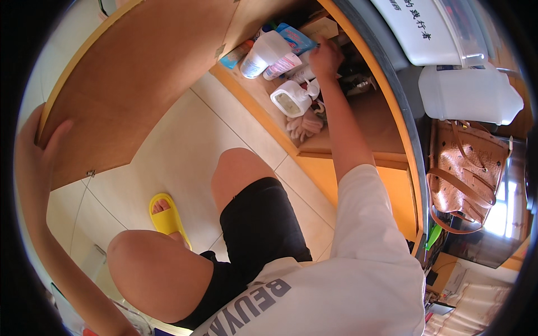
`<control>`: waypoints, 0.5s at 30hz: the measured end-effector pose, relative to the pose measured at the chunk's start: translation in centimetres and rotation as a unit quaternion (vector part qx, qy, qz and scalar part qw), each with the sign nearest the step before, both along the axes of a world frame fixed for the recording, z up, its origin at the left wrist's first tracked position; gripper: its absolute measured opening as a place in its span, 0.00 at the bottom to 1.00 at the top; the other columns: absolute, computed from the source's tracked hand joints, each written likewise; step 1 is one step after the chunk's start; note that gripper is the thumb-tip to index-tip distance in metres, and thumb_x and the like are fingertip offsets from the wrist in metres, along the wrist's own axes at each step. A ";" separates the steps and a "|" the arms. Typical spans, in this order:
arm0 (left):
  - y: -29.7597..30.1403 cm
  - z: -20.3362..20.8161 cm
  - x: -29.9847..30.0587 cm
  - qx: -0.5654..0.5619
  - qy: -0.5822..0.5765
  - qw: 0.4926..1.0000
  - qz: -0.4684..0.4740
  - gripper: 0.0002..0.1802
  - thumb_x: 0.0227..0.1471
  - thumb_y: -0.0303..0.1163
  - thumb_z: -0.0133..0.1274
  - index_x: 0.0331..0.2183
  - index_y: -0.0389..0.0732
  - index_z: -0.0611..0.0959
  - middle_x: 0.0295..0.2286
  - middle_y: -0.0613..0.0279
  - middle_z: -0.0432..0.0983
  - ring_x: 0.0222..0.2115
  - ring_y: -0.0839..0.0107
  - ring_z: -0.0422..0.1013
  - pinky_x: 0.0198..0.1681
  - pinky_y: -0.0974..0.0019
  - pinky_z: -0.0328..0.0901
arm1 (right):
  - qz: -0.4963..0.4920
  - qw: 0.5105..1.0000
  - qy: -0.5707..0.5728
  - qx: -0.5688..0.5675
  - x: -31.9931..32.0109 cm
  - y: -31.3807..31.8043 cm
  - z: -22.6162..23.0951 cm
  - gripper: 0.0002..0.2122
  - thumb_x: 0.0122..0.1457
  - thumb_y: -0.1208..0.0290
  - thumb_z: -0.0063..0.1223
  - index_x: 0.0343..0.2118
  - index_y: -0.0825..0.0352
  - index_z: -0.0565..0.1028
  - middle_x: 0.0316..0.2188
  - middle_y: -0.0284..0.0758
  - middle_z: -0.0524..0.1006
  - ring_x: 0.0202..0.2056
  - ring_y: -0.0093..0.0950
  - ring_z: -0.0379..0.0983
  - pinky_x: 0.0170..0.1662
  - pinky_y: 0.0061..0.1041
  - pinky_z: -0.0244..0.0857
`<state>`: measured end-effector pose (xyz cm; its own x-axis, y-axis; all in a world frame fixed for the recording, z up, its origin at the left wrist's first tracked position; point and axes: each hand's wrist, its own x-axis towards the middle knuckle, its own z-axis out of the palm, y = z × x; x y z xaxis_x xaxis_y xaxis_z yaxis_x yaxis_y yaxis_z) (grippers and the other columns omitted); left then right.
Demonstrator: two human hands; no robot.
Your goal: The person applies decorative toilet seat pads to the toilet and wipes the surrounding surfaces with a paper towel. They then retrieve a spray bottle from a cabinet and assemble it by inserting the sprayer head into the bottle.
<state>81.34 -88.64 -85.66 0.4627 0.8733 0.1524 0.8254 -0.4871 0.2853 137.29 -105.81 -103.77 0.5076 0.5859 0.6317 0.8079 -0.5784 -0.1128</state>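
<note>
My left hand (47,131) grips the free edge of the open wooden cabinet door (140,84), its thumb on the inner face. My right hand (326,59) reaches into the cabinet, fingers curled down beside a blue pouch (295,38); what they hold, if anything, is hidden. Around it stand a large white bottle (268,53), a white and pink tube (281,66) and an orange and blue packet (236,55). Nearer me are a white pump bottle (290,99), seen from above, and pale pink gloves (305,126) in a heap.
A dark countertop edge (412,129) runs above the cabinet. On top are a white plastic box (417,28), a translucent jug (471,92) and a brown handbag (468,168). My knees and a yellow slipper (164,215) are over the tiled floor (168,162) below the door.
</note>
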 end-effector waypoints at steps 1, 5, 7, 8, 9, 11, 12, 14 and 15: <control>0.0 0.8 -0.3 -0.006 0.023 1.000 0.001 0.18 0.53 0.37 0.57 0.42 0.36 0.78 0.27 0.57 0.78 0.27 0.71 0.75 0.34 0.73 0.68 | -0.022 0.995 -0.027 -0.093 -0.8 0.8 -0.3 0.15 0.48 0.72 0.51 0.42 0.61 0.77 0.38 0.40 0.78 0.49 0.35 0.70 0.59 0.48 0.48; 0.3 0.5 -1.2 0.032 0.022 0.999 -0.023 0.18 0.53 0.37 0.57 0.43 0.36 0.78 0.28 0.57 0.78 0.28 0.69 0.75 0.35 0.73 0.68 | 0.003 0.987 0.127 -0.100 -1.5 1.4 0.2 0.12 0.47 0.74 0.49 0.32 0.55 0.81 0.39 0.32 0.78 0.54 0.33 0.64 0.59 0.58 0.37; 0.6 -0.2 -1.0 0.013 0.013 1.000 -0.023 0.18 0.54 0.37 0.56 0.43 0.36 0.78 0.29 0.55 0.78 0.29 0.68 0.75 0.36 0.72 0.68 | -0.015 0.986 0.117 -0.121 -1.6 0.7 0.3 0.11 0.47 0.74 0.49 0.29 0.52 0.82 0.39 0.29 0.78 0.53 0.32 0.65 0.59 0.56 0.38; 0.5 -0.2 -0.7 0.013 0.012 0.999 -0.027 0.18 0.54 0.37 0.56 0.43 0.36 0.78 0.29 0.55 0.78 0.29 0.68 0.75 0.36 0.72 0.68 | -0.005 0.982 0.105 -0.157 -1.8 0.2 0.4 0.12 0.47 0.74 0.49 0.30 0.52 0.82 0.39 0.29 0.78 0.51 0.33 0.66 0.59 0.53 0.39; 0.5 -0.1 -0.4 -0.001 0.016 0.999 -0.029 0.18 0.54 0.38 0.56 0.44 0.37 0.78 0.30 0.56 0.79 0.29 0.68 0.75 0.37 0.72 0.68 | 0.005 0.977 0.092 -0.193 -2.0 -0.2 0.4 0.12 0.47 0.75 0.50 0.32 0.52 0.82 0.39 0.30 0.78 0.49 0.33 0.68 0.59 0.50 0.41; 0.0 0.9 -0.4 -0.013 0.026 0.999 -0.029 0.18 0.54 0.38 0.56 0.44 0.37 0.78 0.30 0.56 0.79 0.30 0.67 0.75 0.38 0.72 0.68 | 0.017 0.988 0.075 -0.134 -2.5 0.0 0.0 0.12 0.47 0.75 0.50 0.32 0.52 0.81 0.40 0.29 0.78 0.49 0.33 0.68 0.59 0.51 0.41; -0.3 1.3 -0.5 0.014 0.044 0.999 0.003 0.19 0.54 0.38 0.56 0.44 0.38 0.78 0.31 0.57 0.79 0.30 0.68 0.76 0.38 0.73 0.68 | 0.029 0.995 0.054 -0.076 -2.7 0.0 -0.1 0.12 0.47 0.75 0.50 0.33 0.52 0.81 0.40 0.29 0.78 0.49 0.33 0.67 0.59 0.51 0.41; -0.5 1.0 -0.9 0.033 0.059 0.997 0.033 0.19 0.54 0.39 0.56 0.44 0.39 0.79 0.32 0.58 0.80 0.31 0.69 0.76 0.37 0.73 0.69 | 0.017 0.998 0.054 -0.014 -2.4 -0.7 -0.5 0.12 0.47 0.74 0.51 0.35 0.53 0.80 0.41 0.29 0.77 0.51 0.33 0.66 0.60 0.53 0.39; -0.6 1.1 -1.3 0.043 0.064 0.997 0.027 0.19 0.54 0.40 0.55 0.45 0.40 0.78 0.33 0.59 0.80 0.31 0.70 0.77 0.37 0.73 0.70 | 0.008 0.997 0.053 0.054 -2.4 -1.0 -0.6 0.13 0.47 0.74 0.51 0.37 0.54 0.79 0.43 0.29 0.77 0.52 0.33 0.66 0.60 0.55 0.37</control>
